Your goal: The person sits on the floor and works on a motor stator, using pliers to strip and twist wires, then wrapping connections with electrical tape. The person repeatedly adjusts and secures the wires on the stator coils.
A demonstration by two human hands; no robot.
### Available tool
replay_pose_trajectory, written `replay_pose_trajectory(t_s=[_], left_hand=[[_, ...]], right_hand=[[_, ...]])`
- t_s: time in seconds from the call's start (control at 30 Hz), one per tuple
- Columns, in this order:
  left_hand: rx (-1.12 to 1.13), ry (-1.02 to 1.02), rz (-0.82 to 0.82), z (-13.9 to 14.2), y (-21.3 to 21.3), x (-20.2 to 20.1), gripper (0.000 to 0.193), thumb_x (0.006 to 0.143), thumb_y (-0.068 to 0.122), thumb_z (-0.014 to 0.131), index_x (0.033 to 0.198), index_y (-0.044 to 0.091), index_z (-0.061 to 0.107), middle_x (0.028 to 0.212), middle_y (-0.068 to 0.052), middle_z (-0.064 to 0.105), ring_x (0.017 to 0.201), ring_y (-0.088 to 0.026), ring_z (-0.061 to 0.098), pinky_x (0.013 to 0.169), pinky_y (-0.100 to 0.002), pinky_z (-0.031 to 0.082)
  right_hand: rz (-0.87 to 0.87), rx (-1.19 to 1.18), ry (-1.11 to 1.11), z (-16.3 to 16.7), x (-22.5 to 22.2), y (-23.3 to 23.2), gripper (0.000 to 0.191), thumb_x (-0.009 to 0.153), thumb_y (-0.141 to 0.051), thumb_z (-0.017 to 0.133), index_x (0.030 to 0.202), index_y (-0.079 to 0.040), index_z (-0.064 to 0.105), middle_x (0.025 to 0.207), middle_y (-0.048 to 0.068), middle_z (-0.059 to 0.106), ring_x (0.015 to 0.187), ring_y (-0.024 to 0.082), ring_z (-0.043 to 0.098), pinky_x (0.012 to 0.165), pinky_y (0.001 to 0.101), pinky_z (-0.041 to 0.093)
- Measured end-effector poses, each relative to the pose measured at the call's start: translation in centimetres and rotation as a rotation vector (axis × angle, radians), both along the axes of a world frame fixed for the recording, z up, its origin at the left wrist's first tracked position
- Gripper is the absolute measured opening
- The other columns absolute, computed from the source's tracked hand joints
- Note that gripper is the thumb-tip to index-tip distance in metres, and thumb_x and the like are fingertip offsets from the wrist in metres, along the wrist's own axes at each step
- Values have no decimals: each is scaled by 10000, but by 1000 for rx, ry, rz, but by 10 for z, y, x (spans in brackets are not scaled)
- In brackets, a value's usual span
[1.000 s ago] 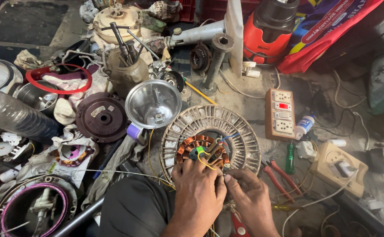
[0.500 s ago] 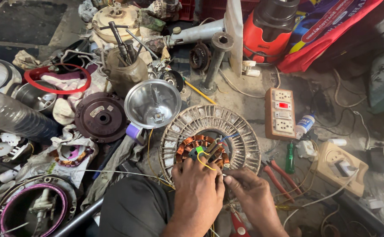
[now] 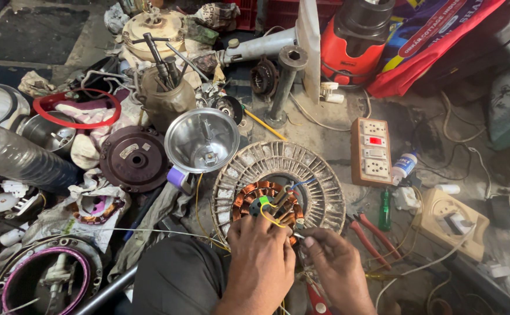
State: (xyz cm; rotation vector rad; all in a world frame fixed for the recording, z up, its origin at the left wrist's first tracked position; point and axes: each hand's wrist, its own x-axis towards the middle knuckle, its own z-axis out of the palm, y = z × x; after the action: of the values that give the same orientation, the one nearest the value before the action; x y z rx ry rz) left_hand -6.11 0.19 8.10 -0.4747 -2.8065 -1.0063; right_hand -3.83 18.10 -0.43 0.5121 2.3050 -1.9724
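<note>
Both hands on fan stator (image 3: 278,189) near edge: left hand (image 3: 261,256) pinching yellow wire (image 3: 269,217), right hand (image 3: 336,262) pinching thin lead; red pliers (image 3: 368,233) just right.

red and blue printed bag (image 3: 441,41) upper right; small white blue-labelled bottle (image 3: 403,166).

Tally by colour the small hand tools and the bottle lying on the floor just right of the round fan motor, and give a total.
Red-handled pliers: 1
Green-handled screwdriver: 1
White bottle with blue label: 1
Total: 3
</note>
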Motion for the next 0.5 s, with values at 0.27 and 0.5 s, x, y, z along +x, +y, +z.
replay_pose_trajectory(t_s=[0.27, 0.5], left_hand=[[13, -30, 69, -3, 3, -5, 189, 853, 259, 710, 926, 89, 752, 1033, -121, 639, 1023, -330, 563, 936, -576, 344], [35, 44, 124, -8, 3, -7, 153, 812, 253, 733, 878, 115, 724, 969, -87, 661, 984, -315, 581, 891, -554, 358]], right_hand=[[6, 292, 67, 18, -3, -13, 180, 884, -99, 720, 1033, -31, 794, 939, 36, 760, 824, 99, 712, 735, 251, 572], [-43, 27, 41, 13, 0, -17, 241, 916, -57, 660, 1146, -10, 715, 958, 59, 782, 849, 87, 709, 759, 254, 587]])
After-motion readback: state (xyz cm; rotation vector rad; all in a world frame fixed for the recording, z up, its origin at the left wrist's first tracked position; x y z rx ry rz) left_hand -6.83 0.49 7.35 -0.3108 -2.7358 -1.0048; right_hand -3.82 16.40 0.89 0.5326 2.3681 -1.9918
